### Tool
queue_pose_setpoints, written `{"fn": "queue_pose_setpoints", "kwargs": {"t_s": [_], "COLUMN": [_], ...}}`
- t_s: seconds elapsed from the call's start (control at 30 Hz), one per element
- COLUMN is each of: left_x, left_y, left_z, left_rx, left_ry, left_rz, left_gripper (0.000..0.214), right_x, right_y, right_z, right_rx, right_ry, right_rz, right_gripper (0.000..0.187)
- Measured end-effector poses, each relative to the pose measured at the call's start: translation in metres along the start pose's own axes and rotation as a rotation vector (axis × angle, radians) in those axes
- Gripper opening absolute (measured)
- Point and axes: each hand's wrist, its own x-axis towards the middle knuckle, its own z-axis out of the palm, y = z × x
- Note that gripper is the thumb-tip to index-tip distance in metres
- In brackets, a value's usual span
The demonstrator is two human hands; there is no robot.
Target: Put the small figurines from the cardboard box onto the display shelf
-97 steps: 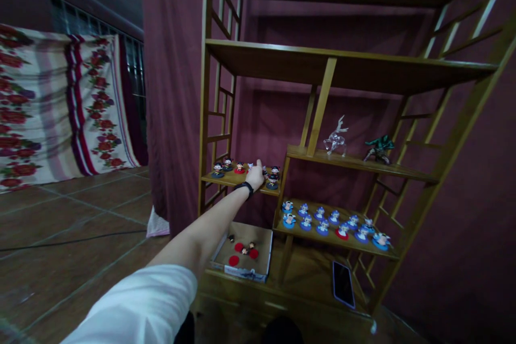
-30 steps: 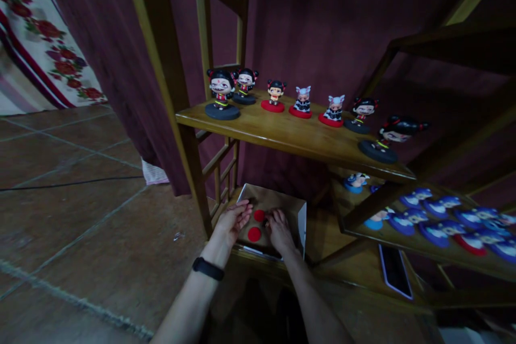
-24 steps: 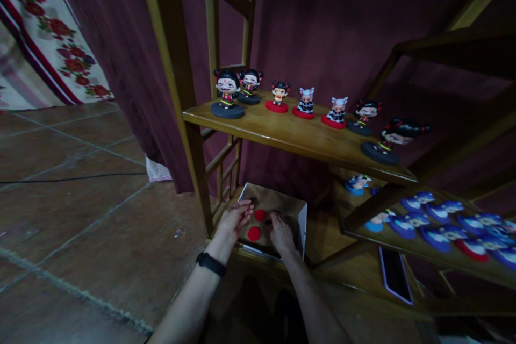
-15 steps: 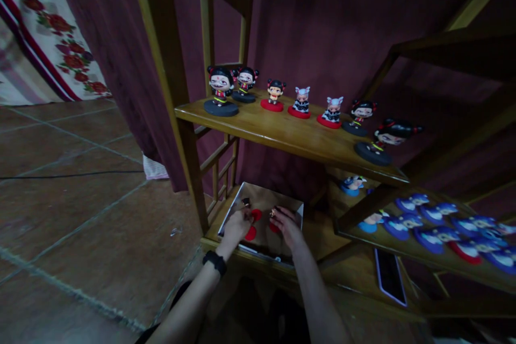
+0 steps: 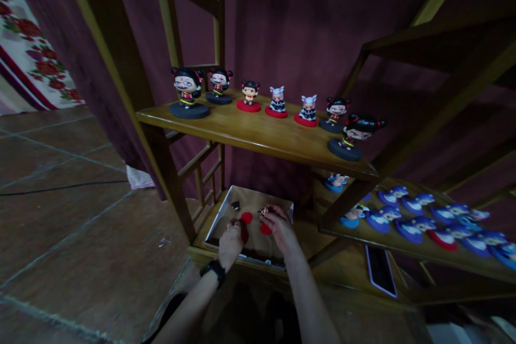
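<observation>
Both hands are inside the box, working low: the right hand (image 5: pixel 281 226) is nearly closed, thumb and fingertips pinching a small black-haired figurine (image 5: pixel 263 213) above the cardboard; the left hand (image 5: pixel 230 241), fingers curled down, is beside it, and whether it grips anything cannot be told. Around them stands a glossy yellow-brown wooden shelf unit (image 5: pixel 258 140). On its bottom board sits the shallow white-edged brown cardboard box (image 5: pixel 220 230). To the right of that lies a dark-screened phone with a pale purple edge (image 5: pixel 381 270). Seven figurines line the board above, among them a large-headed black-haired figurine on a grey round base (image 5: pixel 188 91) at the left end and two silver-haired figurines on red bases (image 5: pixel 277 102) near the middle. Flat red discs (image 5: pixel 246 218) lie in the box, one partly hidden by the left hand.
</observation>
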Motion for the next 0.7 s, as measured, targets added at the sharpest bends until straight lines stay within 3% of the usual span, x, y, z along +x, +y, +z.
{"fn": "queue_pose_setpoints", "kwargs": {"t_s": [0.2, 0.4, 0.5, 0.7], "left_x": [0.021, 0.015, 0.011, 0.009], "left_y": [0.002, 0.017, 0.018, 0.021], "left_z": [-0.007, -0.028, -0.033, -0.040], "left_rx": [-0.672, -1.391, -1.501, -1.504], "left_ry": [-0.013, -0.170, -0.182, -0.188], "left_rz": [-0.126, -0.301, -0.309, -0.295], "left_gripper": [0.009, 0.016, 0.016, 0.015], "right_x": [-0.001, 0.004, 0.003, -0.010], "right_y": [0.001, 0.014, 0.016, 0.009], "right_z": [-0.004, -0.005, 0.000, 0.017], "right_rx": [-0.162, -0.509, -0.663, -0.899], "right_ry": [0.050, 0.075, 0.060, 0.035], "right_rz": [0.001, -0.147, -0.199, -0.289], "right_gripper": [0.029, 0.025, 0.023, 0.022]}}
